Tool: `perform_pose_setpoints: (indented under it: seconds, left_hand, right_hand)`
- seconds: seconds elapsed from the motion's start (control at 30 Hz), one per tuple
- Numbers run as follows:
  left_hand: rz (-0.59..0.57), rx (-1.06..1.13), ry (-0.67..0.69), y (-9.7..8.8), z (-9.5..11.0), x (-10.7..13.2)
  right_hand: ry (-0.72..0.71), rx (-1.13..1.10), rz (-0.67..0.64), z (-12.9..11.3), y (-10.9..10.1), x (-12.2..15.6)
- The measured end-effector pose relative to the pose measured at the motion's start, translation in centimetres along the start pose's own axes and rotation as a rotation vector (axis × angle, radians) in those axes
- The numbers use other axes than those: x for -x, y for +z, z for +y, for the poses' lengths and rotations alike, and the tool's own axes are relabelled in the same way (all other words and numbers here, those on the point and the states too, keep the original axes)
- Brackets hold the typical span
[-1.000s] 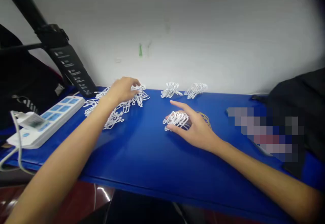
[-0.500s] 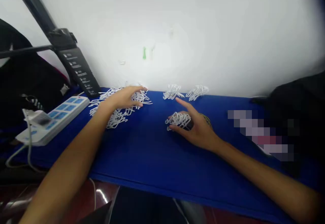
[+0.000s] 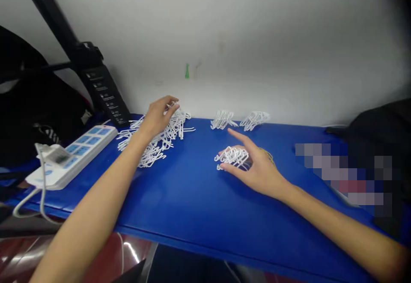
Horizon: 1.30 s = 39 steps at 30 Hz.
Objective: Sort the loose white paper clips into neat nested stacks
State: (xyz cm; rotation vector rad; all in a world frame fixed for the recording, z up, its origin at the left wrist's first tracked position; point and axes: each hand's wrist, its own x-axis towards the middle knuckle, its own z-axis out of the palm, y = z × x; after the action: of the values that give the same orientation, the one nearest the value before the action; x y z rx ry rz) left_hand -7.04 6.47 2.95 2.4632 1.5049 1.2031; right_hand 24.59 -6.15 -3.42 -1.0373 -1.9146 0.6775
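Note:
A loose pile of small bent white hooks [image 3: 175, 131] lies at the back left of the blue table. My left hand [image 3: 158, 118] is over the far side of this pile, thumb and fingertips drawn together on a white hook, which they partly cover. In front of the table's middle right, my right hand [image 3: 261, 169] holds a bundle of white hooks [image 3: 236, 156] lined up side by side. Its thumb presses on them from the near side, while the index finger points outward. Beyond it two more lined-up groups of hooks, the left group [image 3: 222, 119] and the right group [image 3: 254, 120], lie by the wall.
A white power strip [image 3: 105, 132] with a plugged-in charger and cable lies at the left. Behind it stand a black post with a printed panel [image 3: 107, 96] and a black bag [image 3: 35, 90]. Dark fabric [image 3: 375, 124] and a blurred-out item lie at the right.
My left hand's fingers have closed from a spread pose to a pinch at the pile. The right hand keeps its bundle. The whole view has shifted slightly.

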Motion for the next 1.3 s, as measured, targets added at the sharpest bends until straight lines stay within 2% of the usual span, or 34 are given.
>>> perform_pose_setpoints:
  seconds: [0.2, 0.27, 0.33, 0.4, 0.53, 0.6, 0.7, 0.77, 0.87, 0.93, 1.03, 1.2, 1.3]
  left_hand:
    - [0.322, 0.135, -0.109, -1.5, 0.8, -0.1]
    - [0.394, 0.258, -0.129, -1.6, 1.3, 0.0]
    - [0.414, 0.423, -0.140, -1.5, 2.0, 0.1]
    - [0.372, 0.607, -0.183, -1.0, 3.0, 0.3]
    - [0.076, 0.874, -0.253, 0.4, 5.2, 1.4]
    - [0.023, 0.949, -0.252, 1.3, 6.2, 2.0]
    - [-0.011, 1.020, -0.248, 2.5, 7.5, 2.7]
    - [-0.017, 1.038, -0.233, 3.0, 8.0, 3.1]
    - [-0.053, 1.053, -0.177, 3.1, 8.6, 3.9]
    - [-0.089, 1.053, -0.145, 3.0, 8.8, 4.4]
    - [-0.109, 1.024, -0.119, 2.6, 8.9, 5.0]
    - [-0.112, 1.025, -0.118, 2.5, 8.8, 4.9]
    - [-0.129, 1.058, -0.119, 2.8, 9.1, 4.8]
  right_hand:
    - [0.013, 0.055, 0.014, 0.6, 0.2, 0.1]
    - [0.018, 0.089, 0.052, 1.4, 0.3, 0.0]
    - [0.036, 0.138, 0.115, 2.0, 0.3, -0.1]
    - [0.061, 0.145, 0.161, 2.4, 0.3, -0.3]
    - [0.103, 0.118, 0.172, 2.1, 0.4, -0.4]
    - [0.100, 0.091, 0.175, 1.8, 0.3, -0.5]
    - [0.092, 0.088, 0.195, 1.4, -0.1, -0.8]
    - [0.054, 0.138, 0.267, 0.6, -0.5, -1.3]
    - [-0.051, 0.229, 0.410, -2.0, -0.7, -2.6]
    - [-0.082, 0.156, 0.385, -3.9, -0.4, -3.6]
    - [0.019, -0.065, 0.231, -5.5, 0.2, -5.0]
    - [0.045, -0.205, 0.345, -4.1, 0.5, -5.7]
    - [0.116, -0.310, 0.351, -3.5, 0.3, -5.1]
